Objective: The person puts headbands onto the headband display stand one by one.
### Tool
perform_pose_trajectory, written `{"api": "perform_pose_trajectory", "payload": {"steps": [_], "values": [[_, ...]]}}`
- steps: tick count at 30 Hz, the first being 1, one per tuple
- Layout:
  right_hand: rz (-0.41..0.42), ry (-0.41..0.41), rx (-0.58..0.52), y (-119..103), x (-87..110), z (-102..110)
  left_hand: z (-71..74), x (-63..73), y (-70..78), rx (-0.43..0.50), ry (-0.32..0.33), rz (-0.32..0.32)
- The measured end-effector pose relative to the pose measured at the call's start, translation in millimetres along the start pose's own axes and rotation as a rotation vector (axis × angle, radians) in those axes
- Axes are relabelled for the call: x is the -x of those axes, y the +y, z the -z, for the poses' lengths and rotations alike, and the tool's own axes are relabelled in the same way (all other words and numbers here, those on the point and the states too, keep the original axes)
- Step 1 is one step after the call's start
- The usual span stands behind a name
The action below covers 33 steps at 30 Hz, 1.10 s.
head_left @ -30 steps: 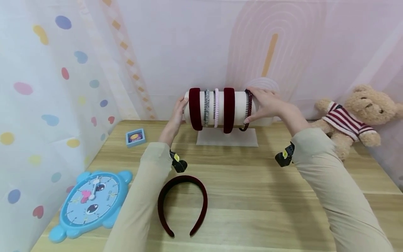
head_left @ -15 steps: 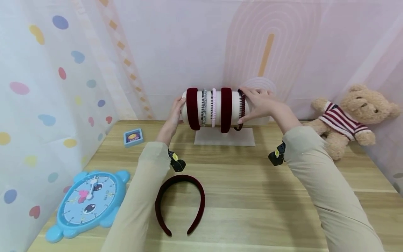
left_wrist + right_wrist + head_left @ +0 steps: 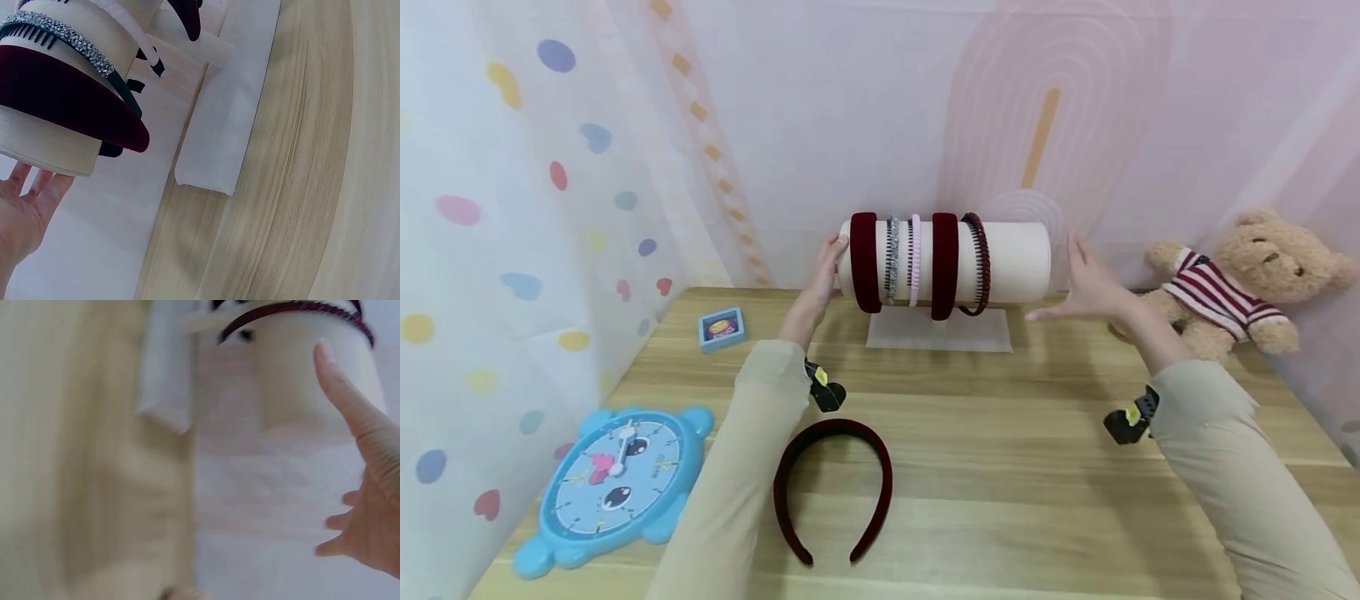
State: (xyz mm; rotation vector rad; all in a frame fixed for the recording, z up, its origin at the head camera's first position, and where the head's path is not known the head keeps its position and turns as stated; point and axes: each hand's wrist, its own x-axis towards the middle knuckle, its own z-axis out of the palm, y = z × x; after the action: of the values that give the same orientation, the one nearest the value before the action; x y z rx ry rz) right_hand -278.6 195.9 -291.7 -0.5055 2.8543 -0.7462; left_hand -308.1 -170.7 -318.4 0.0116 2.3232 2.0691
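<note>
A cream cylinder display stand point(image 3: 1017, 260) holds a row of headbands at the back of the table. From left to right sit a dark red velvet headband point(image 3: 865, 262), a silver glittery one point(image 3: 892, 260), a pale pink one point(image 3: 915, 260), another dark red velvet headband point(image 3: 945, 265) and a thin dark red braided headband point(image 3: 982, 265). My left hand point(image 3: 817, 279) touches the cylinder's left end with its fingers. Beyond the right end, my right hand point(image 3: 1093, 287) is spread, apart from the stand and holding nothing. Another dark red headband point(image 3: 833, 429) lies flat on the table.
A blue toy clock point(image 3: 617, 479) lies at the left, with a small blue framed piece point(image 3: 722, 329) behind it. A teddy bear point(image 3: 1232, 279) in a striped shirt leans at the right. A patterned cloth point(image 3: 820, 108) hangs directly behind the wooden table point(image 3: 1000, 467).
The thin braided headband has slid left along the cylinder, closer to the velvet one. My right hand has let go of it and moved away to the right. My left hand stays at the left end.
</note>
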Motion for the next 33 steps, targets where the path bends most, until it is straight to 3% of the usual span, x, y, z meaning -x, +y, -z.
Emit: {"api": "perform_pose_trajectory", "payload": {"steps": [3,6,8,15,22,25,28,33], "values": [[-0.058,-0.173,0.06,12,10.9,-17,0.7,0.6,0.4,-0.007,-0.001,-0.008],[-0.034,-0.332,0.152,11,15.4,-42,-0.6,0.5,0.0,-0.008,0.0,-0.011],[0.018,-0.391,0.167,2,12.6,-60,0.9,0.5,0.2,-0.01,0.005,-0.007],[0.204,-0.459,0.161,-63,-0.6,-106,-0.8,0.5,0.5,-0.015,0.001,-0.001],[0.321,-0.619,0.054,-129,-8.2,-155,-0.8,3.0,1.8,-0.009,0.021,0.0],[0.362,-0.635,0.069,-146,-6.0,-173,-1.5,2.3,1.5,-0.008,0.013,-0.001],[0.391,-0.588,0.123,-153,-4.9,-182,-1.8,1.6,1.8,-0.007,0.004,-0.003],[0.353,-0.517,0.173,-136,-8.0,-172,-1.5,1.3,2.1,-0.009,0.002,-0.002]]}}
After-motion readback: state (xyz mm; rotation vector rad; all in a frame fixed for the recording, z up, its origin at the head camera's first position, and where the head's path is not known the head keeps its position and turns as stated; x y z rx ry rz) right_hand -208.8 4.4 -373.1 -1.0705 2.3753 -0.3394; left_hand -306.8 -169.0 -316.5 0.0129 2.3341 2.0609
